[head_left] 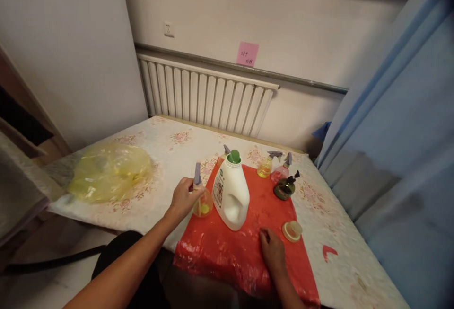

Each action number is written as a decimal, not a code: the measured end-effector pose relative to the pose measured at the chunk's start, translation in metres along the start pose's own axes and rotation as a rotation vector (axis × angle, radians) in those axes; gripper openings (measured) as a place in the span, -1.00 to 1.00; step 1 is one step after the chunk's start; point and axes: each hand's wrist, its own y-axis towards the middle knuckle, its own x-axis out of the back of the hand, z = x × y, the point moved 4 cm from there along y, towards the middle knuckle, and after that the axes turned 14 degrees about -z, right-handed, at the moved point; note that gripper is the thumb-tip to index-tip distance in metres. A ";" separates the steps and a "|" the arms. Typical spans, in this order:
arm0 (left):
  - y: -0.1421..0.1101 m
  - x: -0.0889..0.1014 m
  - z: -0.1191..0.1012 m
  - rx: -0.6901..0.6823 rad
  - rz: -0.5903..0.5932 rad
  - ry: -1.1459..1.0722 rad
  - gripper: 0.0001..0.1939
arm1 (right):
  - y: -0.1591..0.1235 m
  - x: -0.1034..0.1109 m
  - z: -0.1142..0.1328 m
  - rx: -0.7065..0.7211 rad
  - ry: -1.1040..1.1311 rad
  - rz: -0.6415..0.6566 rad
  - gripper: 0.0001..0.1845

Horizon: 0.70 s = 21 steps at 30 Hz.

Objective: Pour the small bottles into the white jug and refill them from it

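Note:
My left hand (183, 198) is closed round the neck of a small spray bottle (202, 203) holding yellow liquid, standing at the left edge of a red plastic sheet (244, 247). Just to its right stands a white detergent jug (231, 193) with a green open spout. My right hand (272, 251) rests on the red sheet with its fingers curled, nothing visible in it, close to a round yellow cap (292, 230).
Behind the jug are three more small spray bottles (266, 166) and a dark green bottle (284, 188). A crumpled yellow plastic bag (110, 171) lies at the left of the floral-covered table (170, 148). A radiator lines the wall; a blue curtain hangs right.

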 end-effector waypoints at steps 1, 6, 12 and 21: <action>-0.009 -0.001 -0.003 -0.006 0.017 -0.018 -0.83 | 0.000 0.000 0.000 0.004 0.001 0.006 -0.63; -0.049 -0.011 -0.009 -0.018 0.082 -0.073 -0.86 | 0.002 0.001 0.001 0.030 0.000 0.038 -0.65; -0.072 -0.025 -0.005 -0.029 0.100 -0.066 -0.89 | 0.004 0.006 0.007 0.053 -0.019 0.084 -0.68; -0.079 -0.033 -0.005 -0.060 0.100 -0.073 -0.88 | -0.003 0.023 0.030 0.059 -0.011 0.122 -0.71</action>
